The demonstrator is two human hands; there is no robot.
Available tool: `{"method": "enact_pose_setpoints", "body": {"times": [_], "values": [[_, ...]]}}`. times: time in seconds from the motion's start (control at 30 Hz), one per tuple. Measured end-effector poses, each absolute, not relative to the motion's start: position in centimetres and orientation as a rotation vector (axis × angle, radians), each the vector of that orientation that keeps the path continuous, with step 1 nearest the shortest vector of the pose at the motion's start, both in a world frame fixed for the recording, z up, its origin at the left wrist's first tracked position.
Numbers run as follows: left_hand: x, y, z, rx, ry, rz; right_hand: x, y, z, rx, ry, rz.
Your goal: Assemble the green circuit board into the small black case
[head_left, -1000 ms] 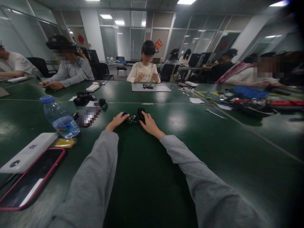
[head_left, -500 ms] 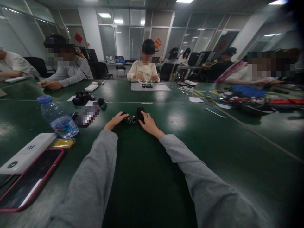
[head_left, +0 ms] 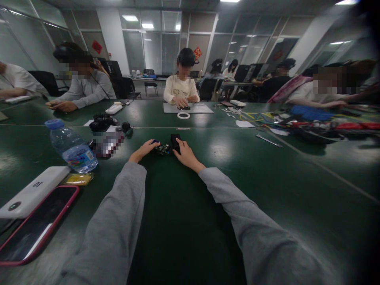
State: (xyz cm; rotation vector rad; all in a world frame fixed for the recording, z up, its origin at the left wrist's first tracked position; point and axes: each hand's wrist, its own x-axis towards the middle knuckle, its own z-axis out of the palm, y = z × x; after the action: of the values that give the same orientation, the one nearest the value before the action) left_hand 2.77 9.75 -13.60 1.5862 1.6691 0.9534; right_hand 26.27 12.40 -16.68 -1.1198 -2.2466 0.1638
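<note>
My left hand (head_left: 146, 149) grips the left end of a small green circuit board (head_left: 163, 149), its fingers over a dark blue part. Just to the right, my right hand (head_left: 185, 153) is closed on a black box (head_left: 175, 141), thumb on the near left side and fingers over the top and right. A narrow gap lies between the box and the board's right end, where a small blue part shows. Both things rest on the dark green table (head_left: 190, 221) in front of me.
At left are a water bottle (head_left: 71, 146), a white power bank (head_left: 35, 192), a phone with a red rim (head_left: 38, 225) and a yellow packet (head_left: 78, 179). A wrench (head_left: 268, 141) and tangled cables lie right. Across the table, a person works behind a white ring (head_left: 183, 115).
The person across has put the white ring down on the table in front of the grey mat and now reaches to the dark part on it. My hands have hardly moved.
</note>
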Motion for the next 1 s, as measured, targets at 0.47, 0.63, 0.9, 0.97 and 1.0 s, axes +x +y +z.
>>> {"method": "enact_pose_setpoints", "body": {"times": [0.47, 0.63, 0.9, 0.97, 1.0], "values": [[3.11, 9.36, -13.09, 1.517, 1.649, 0.954, 26.35, 12.38, -16.72, -1.111, -2.245, 0.155], [3.05, 9.41, -13.13, 1.533, 1.627, 0.958, 26.37, 12.44, -16.81, -1.108, -2.246, 0.156], [2.85, 9.65, -13.14, 1.532, 1.444, 0.968, 26.38, 12.45, -16.77, -1.119, -2.257, 0.165], [2.83, 9.79, -13.22, 1.528, 1.459, 0.957, 26.35, 12.51, -16.8, -1.129, -2.255, 0.164], [2.82, 9.83, -13.27, 1.532, 1.471, 0.951, 26.33, 12.55, -16.82, -1.132, -2.254, 0.162]]}}
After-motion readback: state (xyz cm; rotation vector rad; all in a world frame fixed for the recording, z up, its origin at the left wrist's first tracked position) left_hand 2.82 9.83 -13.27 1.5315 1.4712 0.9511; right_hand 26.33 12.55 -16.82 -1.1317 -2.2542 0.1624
